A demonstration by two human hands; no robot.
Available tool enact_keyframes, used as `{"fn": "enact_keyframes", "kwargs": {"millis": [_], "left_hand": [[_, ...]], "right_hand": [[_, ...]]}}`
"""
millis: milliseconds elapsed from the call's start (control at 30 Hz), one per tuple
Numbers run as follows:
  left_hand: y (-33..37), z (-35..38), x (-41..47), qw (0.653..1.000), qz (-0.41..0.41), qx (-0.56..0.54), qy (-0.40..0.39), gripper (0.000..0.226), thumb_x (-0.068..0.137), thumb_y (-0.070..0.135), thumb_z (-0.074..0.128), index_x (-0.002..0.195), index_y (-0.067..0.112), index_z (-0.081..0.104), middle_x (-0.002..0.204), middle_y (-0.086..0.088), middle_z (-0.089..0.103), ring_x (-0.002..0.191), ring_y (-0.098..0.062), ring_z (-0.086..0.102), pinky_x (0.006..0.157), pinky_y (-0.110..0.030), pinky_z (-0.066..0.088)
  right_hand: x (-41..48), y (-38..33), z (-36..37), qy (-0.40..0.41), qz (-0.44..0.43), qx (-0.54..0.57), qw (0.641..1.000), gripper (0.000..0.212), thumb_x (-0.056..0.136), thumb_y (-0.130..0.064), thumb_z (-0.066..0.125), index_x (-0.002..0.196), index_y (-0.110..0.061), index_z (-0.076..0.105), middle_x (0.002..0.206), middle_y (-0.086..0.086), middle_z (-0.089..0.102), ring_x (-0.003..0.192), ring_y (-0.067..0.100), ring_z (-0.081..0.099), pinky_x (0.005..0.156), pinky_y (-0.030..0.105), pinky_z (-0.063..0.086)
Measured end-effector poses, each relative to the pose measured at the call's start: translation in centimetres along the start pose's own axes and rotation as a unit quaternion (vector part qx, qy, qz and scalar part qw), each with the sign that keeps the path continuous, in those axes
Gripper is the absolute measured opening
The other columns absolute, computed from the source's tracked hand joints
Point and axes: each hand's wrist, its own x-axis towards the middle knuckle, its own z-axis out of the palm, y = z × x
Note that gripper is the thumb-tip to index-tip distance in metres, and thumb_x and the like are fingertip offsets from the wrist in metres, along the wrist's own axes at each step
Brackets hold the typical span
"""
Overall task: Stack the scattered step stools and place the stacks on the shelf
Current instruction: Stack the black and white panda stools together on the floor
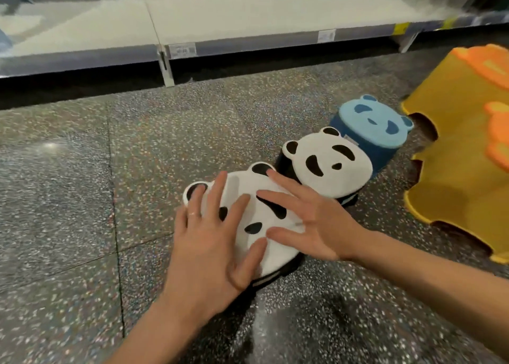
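Three panda-faced step stools stand in a row on the speckled floor. The nearest, a black and white stool (249,214), lies under both hands. My left hand (212,239) rests flat on its left side with fingers spread. My right hand (308,220) lies flat on its right side, fingers apart. Neither hand grips it. Behind it sits a second black and white stool (327,162), touching the first. Further back is a blue stool (371,129). A large yellow two-step stool (454,154) with orange tread pads stands at the right.
A low white shelf (220,19) with price labels on its front rail runs across the back, its surface bare. A dark gap runs under it. The speckled floor (82,198) stretches out to the left of the stools.
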Motion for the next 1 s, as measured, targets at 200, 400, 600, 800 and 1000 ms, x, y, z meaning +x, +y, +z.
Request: {"fn": "enact_keyframes", "kwargs": {"millis": [200,400,600,800,1000], "left_hand": [[4.4,-2.0,6.6,0.997,-0.037,0.058,-0.023,0.075,0.087,0.067,0.039,0.151,0.029,0.040,0.170,-0.010,0.023,0.150,-0.048,0.025,0.119,-0.065,0.020],[11.1,1.5,12.0,0.996,0.064,-0.044,-0.033,0.081,0.093,0.057,0.053,0.158,0.031,0.013,0.171,-0.007,0.010,0.129,-0.041,0.048,0.102,-0.049,0.046],[13.4,7.4,18.1,0.984,0.001,0.037,-0.175,0.087,0.099,0.065,0.038,0.163,0.033,-0.012,0.172,-0.005,-0.024,0.142,-0.056,0.033,0.109,-0.061,0.041],[12.9,11.7,18.9,0.977,-0.039,0.000,-0.211,0.087,0.091,0.071,0.020,0.163,0.032,-0.010,0.170,0.000,-0.028,0.152,-0.057,0.009,0.117,-0.066,0.029],[14.3,8.5,19.1,0.987,-0.033,-0.062,-0.147,0.090,0.086,0.064,0.053,0.161,0.021,0.029,0.173,-0.008,0.010,0.156,-0.034,0.024,0.122,-0.055,0.028]], "right_hand": [[1.0,1.9,-6.7,-0.099,0.042,-0.134,0.985,0.067,0.098,-0.063,0.041,0.158,-0.039,0.025,0.170,-0.016,0.009,0.145,0.019,0.038,0.103,0.045,0.047],[2.3,10.4,-9.6,-0.103,0.106,-0.202,0.968,0.078,0.090,-0.077,0.029,0.159,-0.044,0.014,0.172,-0.014,0.006,0.147,0.032,0.035,0.106,0.058,0.042],[3.2,17.5,-8.2,-0.131,0.158,-0.173,0.963,0.080,0.080,-0.091,0.015,0.154,-0.060,0.007,0.171,-0.016,-0.005,0.156,0.036,0.010,0.117,0.066,0.024],[2.9,18.2,-6.9,-0.104,0.147,-0.113,0.977,0.070,0.092,-0.077,0.030,0.156,-0.056,0.011,0.169,-0.024,-0.003,0.153,0.045,-0.005,0.111,0.067,0.033],[2.2,17.8,-7.8,-0.073,0.196,-0.072,0.975,0.079,0.085,-0.082,0.031,0.157,-0.052,0.018,0.169,-0.024,0.003,0.149,0.044,0.006,0.106,0.062,0.040]]}}
